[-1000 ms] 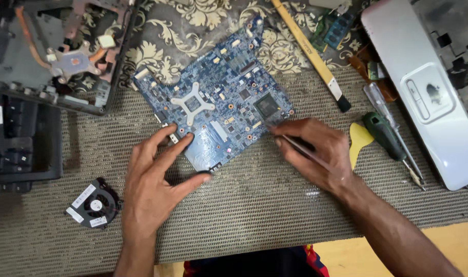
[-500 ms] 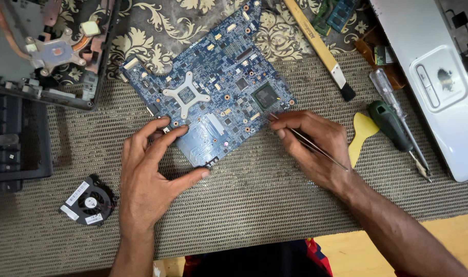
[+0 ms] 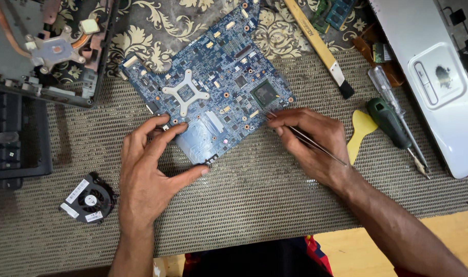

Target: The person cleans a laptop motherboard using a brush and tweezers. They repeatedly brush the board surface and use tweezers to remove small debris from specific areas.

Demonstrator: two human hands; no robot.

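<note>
Bracing the near edge of a blue laptop motherboard [image 3: 213, 87], the left hand [image 3: 147, 169] has its fingers spread apart, thumb against the board's near corner and fingertips on its left edge, pinching the rim loosely rather than closing round it. The right hand [image 3: 311, 141], at the board's near right edge, has its fingers pinched together on thin metal tweezers [image 3: 306, 139], whose tips rest at or just above the components beside the dark square chip [image 3: 265, 94]; I cannot tell whether the tips touch.

The board lies flat on a woven mat [image 3: 254, 205] covering the desk, tilted diagonally, its far corner over a patterned cloth [image 3: 141, 31].

The main risk, as I judge it, is a slip: the tweezers are metal, and a skid across the tiny parts beside the chip could knock one loose or scratch a trace. The light hold lets the board pivot on the mat if the right hand pushes sideways. A small part could also drop into the weave and be lost.

Left of the board, nearest the person, lies a small black cooling fan [image 3: 88, 199]. Right of it are a yellow pry tool [image 3: 359, 133], two screwdrivers [image 3: 393, 120] and a silver laptop cover [image 3: 429, 77]. Beyond the board's left sits a heatsink with copper pipe [image 3: 54, 48].
</note>
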